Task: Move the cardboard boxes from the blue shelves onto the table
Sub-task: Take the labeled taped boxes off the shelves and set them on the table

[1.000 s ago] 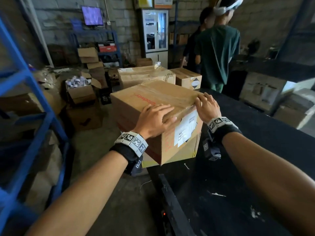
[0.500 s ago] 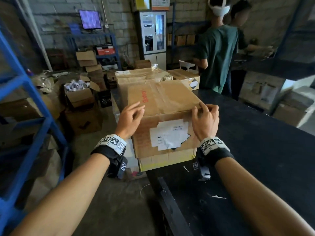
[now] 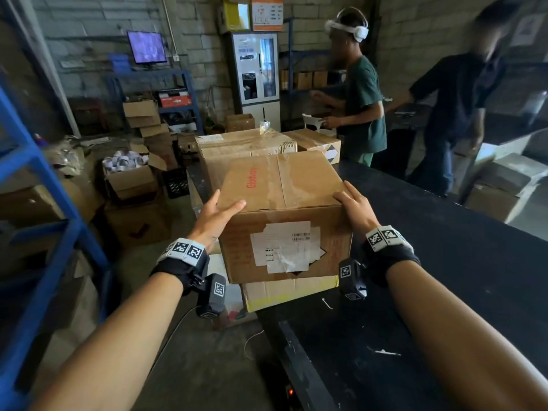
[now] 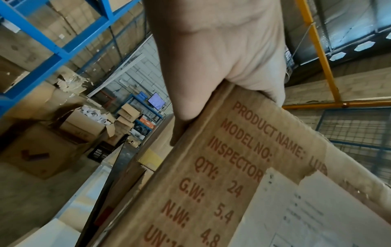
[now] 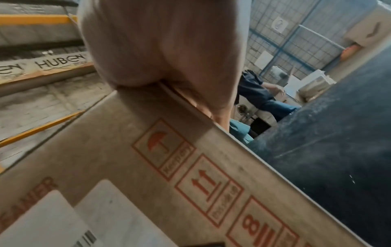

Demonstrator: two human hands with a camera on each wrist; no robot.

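Observation:
A brown cardboard box (image 3: 278,185) with red print on top and a white label on its near face sits on a lower box (image 3: 290,290) at the near-left corner of the black table (image 3: 444,277). My left hand (image 3: 216,215) lies on its near-left top corner, thumb across the top, fingers straight along the left side. My right hand (image 3: 354,206) rests flat on the near-right top corner. In the wrist views the left hand (image 4: 211,58) and right hand (image 5: 165,50) each lie over an edge of the box (image 4: 222,183) (image 5: 148,167), fingertips hidden.
The blue shelves (image 3: 44,203) stand at the left with a concrete aisle between them and the table. Two more boxes (image 3: 243,143) (image 3: 317,140) sit at the table's far end. Open cartons (image 3: 130,179) crowd the floor behind. Two people (image 3: 361,105) (image 3: 456,114) work beyond the table.
The box has turned from askew to square, its label face toward me. My hands slid from its top to its near corners. The two people behind have shifted to the right.

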